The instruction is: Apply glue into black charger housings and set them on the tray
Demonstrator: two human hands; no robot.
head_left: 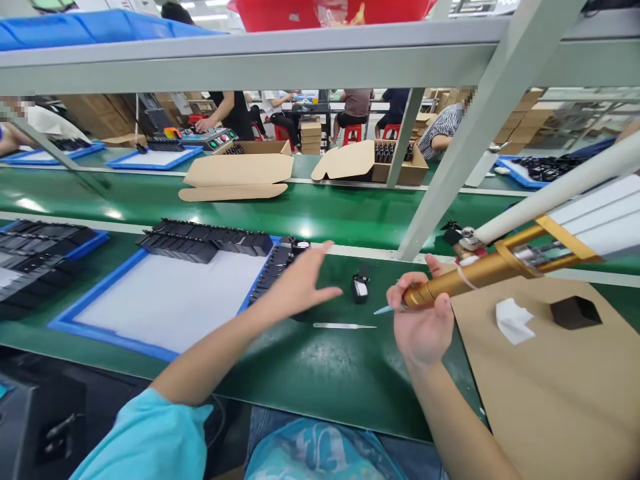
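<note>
My left hand [297, 283] is stretched out with thumb and fingers apart, holding nothing. It is over the table beside a row of black boxy parts [270, 270] along the blue tray's right edge and hides some of them. My right hand [423, 320] is closed around the lower end of a gold cylindrical tool [463, 280], whose pale blue tapered tip [384, 310] points left. Between the hands stands a small black device [360, 288] with a white face. In front of it lies a thin white stick with a narrow tip [344, 326].
A blue-rimmed tray [155, 307] holds several black boxes at its back. Cardboard [545, 373] on the right carries white paper [513, 320] and a black block [575, 313]. A slanted metal post [465, 153] and a shelf [250, 63] cross ahead. Other people work beyond.
</note>
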